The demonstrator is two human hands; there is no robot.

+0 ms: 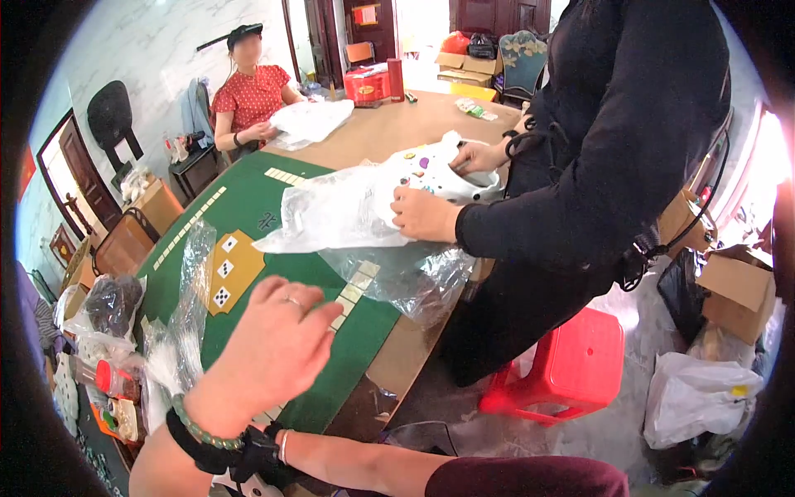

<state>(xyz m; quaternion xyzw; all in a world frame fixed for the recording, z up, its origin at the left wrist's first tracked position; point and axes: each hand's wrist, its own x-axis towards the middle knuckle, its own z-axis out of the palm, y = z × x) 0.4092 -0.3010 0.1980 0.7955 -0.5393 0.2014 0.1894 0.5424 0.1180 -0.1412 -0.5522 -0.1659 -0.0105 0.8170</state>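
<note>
Over the green mat (273, 207), one left hand (277, 348) hovered, fingers loosely spread, holding nothing, beside one clear plastic bag (184, 323). Three dice-marked tiles (225, 268) lay just beyond. Its right hand seemed hidden below.

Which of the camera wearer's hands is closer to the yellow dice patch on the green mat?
Left. The left hand hovers just right of the yellow dice patch; the right hand sits lower, by the left wrist, mostly hidden.
</note>
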